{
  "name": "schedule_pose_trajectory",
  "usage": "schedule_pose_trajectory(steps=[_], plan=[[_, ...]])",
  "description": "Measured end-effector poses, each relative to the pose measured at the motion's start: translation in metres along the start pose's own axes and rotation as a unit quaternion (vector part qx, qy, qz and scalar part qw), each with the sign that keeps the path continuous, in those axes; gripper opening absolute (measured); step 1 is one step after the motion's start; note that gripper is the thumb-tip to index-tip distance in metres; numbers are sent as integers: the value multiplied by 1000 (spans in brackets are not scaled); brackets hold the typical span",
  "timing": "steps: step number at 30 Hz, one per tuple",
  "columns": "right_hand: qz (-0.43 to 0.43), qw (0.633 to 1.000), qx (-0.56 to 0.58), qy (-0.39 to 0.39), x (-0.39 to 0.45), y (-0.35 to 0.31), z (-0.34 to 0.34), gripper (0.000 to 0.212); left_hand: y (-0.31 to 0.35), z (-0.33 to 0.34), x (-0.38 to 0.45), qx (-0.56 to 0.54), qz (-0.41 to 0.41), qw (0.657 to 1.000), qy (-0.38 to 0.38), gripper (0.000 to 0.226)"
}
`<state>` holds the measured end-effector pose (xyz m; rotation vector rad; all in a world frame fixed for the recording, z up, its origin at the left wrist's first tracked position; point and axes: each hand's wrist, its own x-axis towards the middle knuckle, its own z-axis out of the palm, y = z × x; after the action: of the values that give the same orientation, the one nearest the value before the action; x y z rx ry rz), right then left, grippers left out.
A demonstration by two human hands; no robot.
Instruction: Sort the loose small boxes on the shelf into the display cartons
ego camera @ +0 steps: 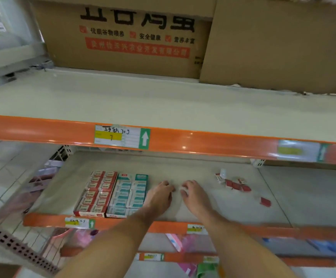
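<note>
the shelf (203, 207) holds two display cartons at its left: a red carton (96, 194) and, touching it, a teal carton (130, 194), both looking nearly full. the loose small boxes (236, 185) lie scattered well to the right, with one red box (265, 202) apart from the rest. to do this step well, gather a few at once, match colour to carton and set each flat in its row. the left hand (160, 194) rests on the shelf just beside the teal carton, fingers curled, holding nothing i can see. the right hand (193, 192) seems to pinch something small and white; i cannot tell what.
</note>
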<state>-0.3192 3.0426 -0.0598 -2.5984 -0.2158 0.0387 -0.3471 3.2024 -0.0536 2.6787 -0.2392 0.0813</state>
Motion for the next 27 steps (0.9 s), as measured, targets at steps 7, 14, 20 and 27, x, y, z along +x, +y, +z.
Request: schedule_pose_trajectory(steps=[7,14,20,27], plan=[[48,999,-9,15,-17,75,-43,25,66,42,25,0,23,999,-36,38],[116,992,-2,42,-35,144,-81,27,122,71,48,11,54,996,-69,40],[154,987,-9,35,-47,176,-90,38,148,99,62,62,93,985,-129,36],[203,972,-52,104,-57,218,-111,43,192,119,79,95,117,978,-145,44]])
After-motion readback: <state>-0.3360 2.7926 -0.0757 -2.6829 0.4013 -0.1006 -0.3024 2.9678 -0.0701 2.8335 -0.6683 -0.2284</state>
